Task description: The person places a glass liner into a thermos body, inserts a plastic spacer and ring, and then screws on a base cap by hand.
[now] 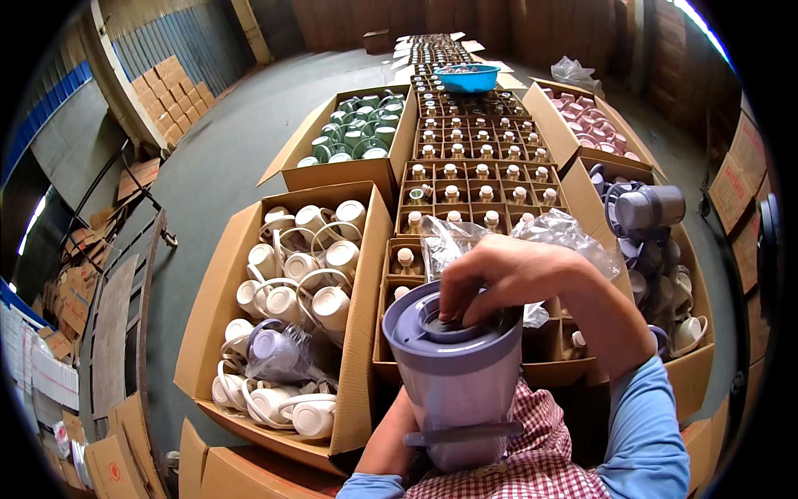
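Close in front of me stands a purple plastic thermos flask casing (pixel 453 378), its round recessed opening facing up and a dark purple band crossing it lower down. My right hand (pixel 515 270) arches over it from the right, fingers bent into the opening. Whether the closed fingertips grip a small part or the inner rim is hidden. The left forearm (pixel 386 449) rises behind the casing's lower left side; that hand and its fingers are hidden by the casing. Crumpled clear plastic bags (pixel 565 237) lie just beyond my right hand, over the divided carton.
Divided cartons hold rows of capped bottles (pixel 451 194) stretching away, a blue basin (pixel 467 79) on top. Open cartons flank them: white casings (pixel 283 303) left, green ones (pixel 353 129) far left, pink ones (pixel 594 125) far right, purple ones (pixel 648 208) right. A metal trolley (pixel 125 324) stands left.
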### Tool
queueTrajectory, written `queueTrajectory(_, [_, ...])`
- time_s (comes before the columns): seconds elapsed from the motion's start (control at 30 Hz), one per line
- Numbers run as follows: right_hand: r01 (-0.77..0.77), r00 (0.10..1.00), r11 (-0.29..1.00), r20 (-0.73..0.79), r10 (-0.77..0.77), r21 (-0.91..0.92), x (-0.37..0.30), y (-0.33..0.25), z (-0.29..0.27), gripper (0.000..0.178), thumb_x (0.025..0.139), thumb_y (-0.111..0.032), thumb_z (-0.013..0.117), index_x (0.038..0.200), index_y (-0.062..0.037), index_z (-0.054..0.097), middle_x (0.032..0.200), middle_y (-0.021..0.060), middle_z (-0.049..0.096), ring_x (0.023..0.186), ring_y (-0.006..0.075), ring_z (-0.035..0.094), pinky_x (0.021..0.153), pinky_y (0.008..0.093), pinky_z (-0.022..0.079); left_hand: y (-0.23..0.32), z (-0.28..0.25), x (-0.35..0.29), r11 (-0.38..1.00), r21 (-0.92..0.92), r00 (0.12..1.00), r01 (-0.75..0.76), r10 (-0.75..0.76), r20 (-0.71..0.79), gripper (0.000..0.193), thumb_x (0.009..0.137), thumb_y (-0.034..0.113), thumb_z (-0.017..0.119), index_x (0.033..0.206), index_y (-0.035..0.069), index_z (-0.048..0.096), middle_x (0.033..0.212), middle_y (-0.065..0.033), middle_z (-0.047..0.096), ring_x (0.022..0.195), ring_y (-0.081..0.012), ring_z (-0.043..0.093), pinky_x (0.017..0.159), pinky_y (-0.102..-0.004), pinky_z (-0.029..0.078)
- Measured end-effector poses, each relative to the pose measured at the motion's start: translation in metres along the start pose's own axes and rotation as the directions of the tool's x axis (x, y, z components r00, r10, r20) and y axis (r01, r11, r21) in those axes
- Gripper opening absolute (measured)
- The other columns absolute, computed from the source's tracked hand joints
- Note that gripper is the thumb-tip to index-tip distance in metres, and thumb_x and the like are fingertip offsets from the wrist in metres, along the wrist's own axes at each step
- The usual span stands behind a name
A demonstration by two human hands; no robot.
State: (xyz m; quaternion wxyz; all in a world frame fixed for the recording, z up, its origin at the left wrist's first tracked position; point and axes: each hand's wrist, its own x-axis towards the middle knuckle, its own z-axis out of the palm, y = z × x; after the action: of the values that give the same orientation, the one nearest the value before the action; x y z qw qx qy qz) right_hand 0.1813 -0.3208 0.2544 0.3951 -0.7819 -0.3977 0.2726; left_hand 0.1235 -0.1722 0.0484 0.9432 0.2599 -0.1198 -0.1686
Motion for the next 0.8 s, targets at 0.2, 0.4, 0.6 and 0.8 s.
queueTrajectory(0.2, [0.037, 0.997, 0.872, -0.044, -0.067, -0.489, 0.011, -0.047, 0.024, 0.027, 0.069, -0.027, 0.074, 0.079, -0.0038, 0.064, 0.071, 0.0126, 0.065, 0.069, 0.0282, 0.065, 0.065, 0.0369, 0.05, 0.018, 0.009, -0.033, 0.997, -0.049, 0.99, 0.051, -0.057, -0.129, 0.043, 0.096, 0.034, 0.046, 0.116, -0.003, 0.055, 0.105, -0.0138, 0.061, 0.093, -0.0207, 0.062, 0.081, -0.0306, 0.051])
queueTrajectory(0.4, [-0.161, 0.986, 0.812, -0.128, 0.107, -0.561, 0.02, -0.019, 0.026, 0.025, 0.07, -0.026, 0.071, 0.077, -0.0031, 0.066, 0.071, 0.0144, 0.064, 0.072, 0.0307, 0.064, 0.069, 0.0398, 0.05, 0.044, 0.004, -0.071, 0.506, 0.862, 0.895, 0.024, 0.372, -0.244, 0.047, 0.098, 0.043, 0.041, 0.099, -0.001, 0.058, 0.08, -0.0064, 0.062, 0.075, -0.0155, 0.061, 0.065, -0.0286, 0.05])
queueTrajectory(0.6, [-0.016, 0.994, 0.892, -0.108, -0.036, -0.451, 0.056, 0.038, 0.018, 0.022, 0.07, -0.02, 0.073, 0.077, -0.0008, 0.066, 0.072, 0.0122, 0.066, 0.066, 0.0252, 0.065, 0.063, 0.0355, 0.052, 0.043, -0.005, -0.094, 0.257, 0.94, 0.758, 0.223, 0.561, -0.333, 0.044, 0.096, 0.043, 0.048, 0.096, 0.0, 0.057, 0.066, -0.006, 0.06, 0.057, -0.015, 0.057, 0.052, -0.0318, 0.045])
queueTrajectory(0.8, [-0.136, 0.496, 0.952, -0.812, 0.306, 0.275, 0.117, 0.197, -0.036, 0.016, 0.083, -0.018, 0.069, 0.086, -0.0024, 0.066, 0.079, 0.0111, 0.068, 0.068, 0.0146, 0.066, 0.059, 0.0287, 0.056, 0.04, -0.049, -0.086, 0.342, 0.938, 0.729, 0.06, 0.627, -0.275, 0.051, 0.094, 0.049, 0.048, 0.102, -0.002, 0.057, 0.068, -0.0068, 0.061, 0.058, -0.0127, 0.056, 0.052, -0.0304, 0.044])
